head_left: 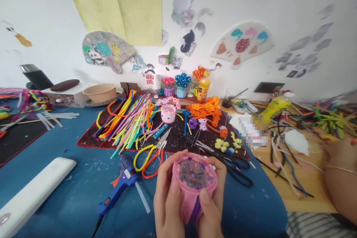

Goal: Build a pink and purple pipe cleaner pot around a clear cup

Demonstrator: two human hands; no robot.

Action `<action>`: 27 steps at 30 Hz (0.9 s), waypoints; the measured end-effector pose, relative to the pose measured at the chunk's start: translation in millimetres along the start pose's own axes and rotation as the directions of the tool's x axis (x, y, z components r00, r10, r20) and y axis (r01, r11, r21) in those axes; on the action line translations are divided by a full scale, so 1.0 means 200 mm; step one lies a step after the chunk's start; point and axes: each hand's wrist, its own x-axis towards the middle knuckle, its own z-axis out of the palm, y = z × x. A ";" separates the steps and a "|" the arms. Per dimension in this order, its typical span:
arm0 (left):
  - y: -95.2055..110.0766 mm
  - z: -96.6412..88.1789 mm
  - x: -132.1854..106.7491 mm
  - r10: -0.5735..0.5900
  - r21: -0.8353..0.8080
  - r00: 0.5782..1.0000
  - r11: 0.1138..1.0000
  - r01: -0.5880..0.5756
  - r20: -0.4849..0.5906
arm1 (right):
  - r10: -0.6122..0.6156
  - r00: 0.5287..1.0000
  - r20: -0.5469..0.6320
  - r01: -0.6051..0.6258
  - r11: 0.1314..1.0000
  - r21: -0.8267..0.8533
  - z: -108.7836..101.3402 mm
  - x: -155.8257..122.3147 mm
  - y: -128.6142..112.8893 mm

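A small pink pot (188, 202) covered in fuzzy pipe cleaner, with a purple stripe down its side, is held between both hands above the near table edge. Its clear plastic round face, ringed with pink and purple fuzz, tilts toward me. My left hand (167, 197) wraps the left side and my right hand (213, 200) the right, thumbs pressed on the front. Just beyond lie yellow-and-orange-handled scissors (147, 158) and black-handled scissors (234, 163). To the left is a blue glue gun (122, 182) with a glue stick protruding.
A pile of coloured pipe cleaners (131, 119) covers the dark mat, beside a small pink basket (168, 113) and orange pipe-cleaner flowers (206, 111). A white lamp-like bar (36, 197) lies at left. Another person's arm (341, 174) rests at right. Bottles and flower pots line the wall.
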 end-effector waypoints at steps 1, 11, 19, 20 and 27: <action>0.00 0.00 0.00 -0.010 0.011 1.000 1.000 0.010 -0.012 | 0.001 1.000 0.002 -0.001 1.000 -0.001 0.00 0.00 0.00; -0.03 -0.01 0.02 0.057 0.035 0.998 0.998 -0.058 0.023 | 0.021 0.999 0.037 -0.023 0.999 0.045 -0.05 0.07 0.02; -0.10 0.00 0.04 0.020 -0.063 0.998 0.998 -0.016 0.056 | 0.075 0.984 0.162 -0.090 0.992 0.089 -0.11 0.12 0.07; -0.11 0.00 0.04 0.028 -0.067 0.999 0.997 -0.026 0.032 | 0.075 0.983 0.167 -0.088 0.993 0.074 -0.11 0.13 0.07; -0.13 0.01 0.06 0.247 0.074 0.968 0.967 -0.244 -0.044 | 0.008 0.963 0.270 0.022 0.994 -0.107 -0.13 0.15 0.07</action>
